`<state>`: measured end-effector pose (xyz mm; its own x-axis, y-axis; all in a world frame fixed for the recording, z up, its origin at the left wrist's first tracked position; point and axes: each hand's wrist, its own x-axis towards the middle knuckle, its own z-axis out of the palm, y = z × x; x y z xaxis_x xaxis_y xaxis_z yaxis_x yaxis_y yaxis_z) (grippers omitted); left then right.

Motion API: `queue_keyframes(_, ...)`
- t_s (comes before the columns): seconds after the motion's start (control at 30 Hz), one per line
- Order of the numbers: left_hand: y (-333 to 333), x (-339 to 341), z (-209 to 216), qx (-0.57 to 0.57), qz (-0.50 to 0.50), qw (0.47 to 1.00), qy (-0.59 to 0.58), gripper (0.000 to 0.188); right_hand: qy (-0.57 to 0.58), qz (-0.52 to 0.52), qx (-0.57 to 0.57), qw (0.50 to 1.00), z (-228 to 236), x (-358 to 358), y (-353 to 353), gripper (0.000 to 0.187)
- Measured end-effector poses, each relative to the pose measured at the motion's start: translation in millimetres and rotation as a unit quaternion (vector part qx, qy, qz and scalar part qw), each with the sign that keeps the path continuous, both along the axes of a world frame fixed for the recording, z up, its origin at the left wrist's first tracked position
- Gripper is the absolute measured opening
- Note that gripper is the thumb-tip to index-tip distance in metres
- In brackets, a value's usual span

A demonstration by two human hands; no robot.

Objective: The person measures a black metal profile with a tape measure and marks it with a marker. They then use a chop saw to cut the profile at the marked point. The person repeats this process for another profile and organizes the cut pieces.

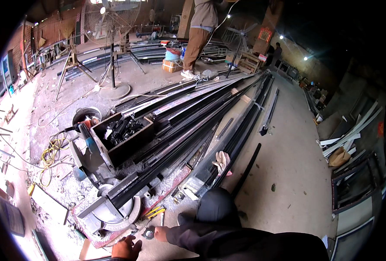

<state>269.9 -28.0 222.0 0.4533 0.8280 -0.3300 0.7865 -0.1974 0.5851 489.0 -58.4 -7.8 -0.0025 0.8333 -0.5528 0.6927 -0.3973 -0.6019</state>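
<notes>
My left hand [125,249] is low in the picture, by the front edge of the saw's base, thumb and fingers apart with nothing visible between them. Just right of it my right hand [161,234] is closed, its dark sleeve crossing from the right. A thin, pale, rod-like piece [161,219] rises above that fist; whether I grip it, I cannot tell. Between the hands lies a small dark roundish object [148,233]. A yellow-handled tool [154,212] rests beyond them. The mitre saw [114,212] stands to the left, with dark metal profiles [136,188] across it.
A box of black parts [130,141] stands behind the saw. Long profiles [201,115] cover the middle floor, with pale gloves [221,163] on them. A yellow cable [51,152] lies left. A fan [113,87] and a standing person [197,35] are farther off; frames [356,185] lie right.
</notes>
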Motion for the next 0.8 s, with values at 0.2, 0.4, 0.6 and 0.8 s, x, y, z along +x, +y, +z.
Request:
queue_keyframes(0.2,-4,-6,9,0.055,0.016,0.998,-0.023,0.041,0.059,0.038,0.065,0.995,51,-9,3,0.025)
queue_keyframes(0.4,-11,-8,6,0.054,0.025,0.998,-0.028,0.040,0.125,0.060,0.168,0.976,132,1,-3,0.022)
queue_keyframes(0.6,-22,-28,-10,0.008,0.027,0.999,0.024,0.043,0.122,0.055,0.265,0.955,229,28,-8,0.014)
queue_keyframes(0.8,-29,-63,-163,-0.001,-0.201,0.972,0.119,0.043,-0.075,0.045,0.398,0.913,319,110,-24,0.023)
